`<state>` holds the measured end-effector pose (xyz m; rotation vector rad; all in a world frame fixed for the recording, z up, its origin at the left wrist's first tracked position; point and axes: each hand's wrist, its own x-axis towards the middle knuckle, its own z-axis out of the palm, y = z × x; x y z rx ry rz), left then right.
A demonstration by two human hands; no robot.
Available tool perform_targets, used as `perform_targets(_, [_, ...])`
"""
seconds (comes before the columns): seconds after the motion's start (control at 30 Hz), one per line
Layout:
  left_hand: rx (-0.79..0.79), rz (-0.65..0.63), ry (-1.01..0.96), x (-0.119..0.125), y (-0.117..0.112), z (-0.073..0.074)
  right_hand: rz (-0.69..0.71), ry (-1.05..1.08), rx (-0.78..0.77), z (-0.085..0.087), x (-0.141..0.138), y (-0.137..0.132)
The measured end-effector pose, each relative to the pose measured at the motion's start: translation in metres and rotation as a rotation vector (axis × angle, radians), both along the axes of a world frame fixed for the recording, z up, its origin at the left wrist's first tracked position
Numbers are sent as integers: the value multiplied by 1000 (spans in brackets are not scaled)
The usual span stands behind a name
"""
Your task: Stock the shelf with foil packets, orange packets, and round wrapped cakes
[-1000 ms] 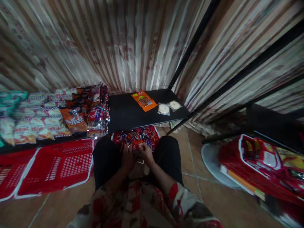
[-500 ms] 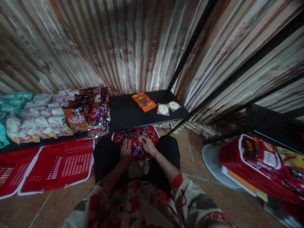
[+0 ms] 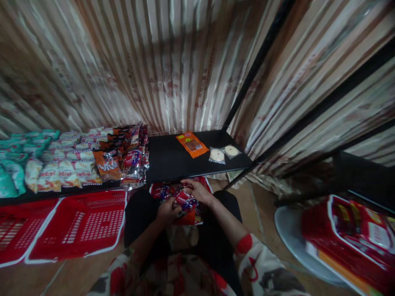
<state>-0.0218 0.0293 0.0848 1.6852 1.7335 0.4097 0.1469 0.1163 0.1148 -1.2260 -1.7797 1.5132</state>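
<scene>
My left hand and my right hand are together in front of my knees, both closed around a small red and blue snack packet. They hover over a red basket of similar packets that sits between my legs, just below the front edge of a low black shelf. My sleeves are patterned red and cream.
On the black shelf lie an orange packet and two clear packets with round white discs. Stacked snack bags fill the shelf's left part. Red baskets lie on the tiled floor at left. A red box sits at right.
My hands have lifted a packet out of the red basket and brought it slightly toward me. The view has tilted a little, shifting everything lower in the picture.
</scene>
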Motion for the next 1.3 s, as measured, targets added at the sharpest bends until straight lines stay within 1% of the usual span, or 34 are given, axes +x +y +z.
perform_targets(0.03, [-40, 9, -61, 0, -1, 0, 1, 27, -47, 1, -1, 3])
perform_targets(0.1, [-66, 54, -159, 0, -4, -1, -8, 43, -111, 3, -4, 8])
perform_targets(0.27, [-50, 201, -342, -8, -7, -5, -56, 64, -163, 12, -7, 14])
perform_targets(0.37, [-34, 313, -432, -13, -3, -1, -127, 141, -211, 17, -7, 10])
perform_targets(0.47, [-17, 364, -527, -15, 4, 5, -184, 227, -274, 19, -7, 2])
perform_targets(0.57, [12, 381, -624, -13, 11, 9, -237, 255, -270, 18, -7, -7])
perform_targets(0.63, [25, 390, -648, -11, 15, 11, -245, 274, -264, 16, -7, -13])
perform_targets(0.8, [54, 380, -618, -9, 21, 23, -203, 332, -288, 12, -13, -30])
perform_targets(0.9, [30, 350, -606, -13, 21, 31, -261, 321, -269, 14, -20, -37])
perform_targets(0.97, [16, 347, -602, -16, 22, 35, -292, 317, -248, 19, -25, -40])
perform_targets(1.13, [-5, 359, -687, -20, 26, 32, -353, 328, -194, 31, -35, -40])
perform_targets(1.3, [-28, 373, -700, -28, 26, 33, -381, 344, -148, 26, -39, -31])
